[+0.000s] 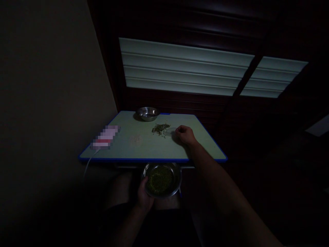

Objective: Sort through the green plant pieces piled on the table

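My left hand [145,197] grips the rim of a steel bowl [178,181] from the left, just below the table's front edge and above my lap. Small green grains, which look like beans [160,179], lie inside it. Over the right half of the table, my right hand [185,134] is closed on a clear see-through piece [169,131], whose exact kind I cannot make out. Its far end touches or lies close beside a loose heap of small brownish-green grains [159,129] on the tabletop.
The pale green table [128,151] has a blue edge. A second steel bowl [147,115] stands at its back left. A blurred pink and white object [105,137] with a white cable [88,163] lies at the left. Behind is dark slatted panelling [180,67]; the room is dim.
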Tool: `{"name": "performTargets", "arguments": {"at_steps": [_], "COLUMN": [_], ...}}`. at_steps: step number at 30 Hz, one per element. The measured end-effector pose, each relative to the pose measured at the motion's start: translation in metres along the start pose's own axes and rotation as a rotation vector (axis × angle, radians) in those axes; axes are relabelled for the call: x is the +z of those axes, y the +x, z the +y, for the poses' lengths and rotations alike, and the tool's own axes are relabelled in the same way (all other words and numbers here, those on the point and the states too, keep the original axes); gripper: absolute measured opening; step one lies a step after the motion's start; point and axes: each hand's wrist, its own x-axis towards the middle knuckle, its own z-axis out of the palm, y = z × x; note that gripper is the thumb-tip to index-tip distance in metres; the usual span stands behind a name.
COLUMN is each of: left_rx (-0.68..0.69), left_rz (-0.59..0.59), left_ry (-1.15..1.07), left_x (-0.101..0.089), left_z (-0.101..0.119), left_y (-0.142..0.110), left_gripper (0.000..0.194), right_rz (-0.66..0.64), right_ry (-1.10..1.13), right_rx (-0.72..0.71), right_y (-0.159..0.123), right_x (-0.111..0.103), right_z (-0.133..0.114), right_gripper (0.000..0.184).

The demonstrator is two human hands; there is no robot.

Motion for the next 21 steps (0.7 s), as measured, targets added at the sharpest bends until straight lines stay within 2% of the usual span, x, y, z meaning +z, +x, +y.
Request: {"name": "performTargets", "arguments": {"at_steps": [7,16,21], "left_rx": [0.029,-0.022,-0.006], "left_rz": [-0.029,0.01,0.004], "left_ry": [0.017,0.007,0.01], "left_x": [0.001,0.0014,0.001], "left_z": [-0.0004,0.0001,0.0002], "left_y": [0.0006,0.0,-0.0002], "left_gripper": [0.025,0.026,0.027], "right_rz": [-0.028,-0.082,-0.112], "right_ry": [-0.092,-0.086,-0.062], "right_rx": [-0.042,-0.06,-0.082], "right_y": [-0.0034,-0.0057,-0.0054], "right_x": [0.0003,0.0029,0.0024], "right_z": [-0.0029,-0.008,-0.0063], "right_gripper": [0.01,0.011,0.012]}}
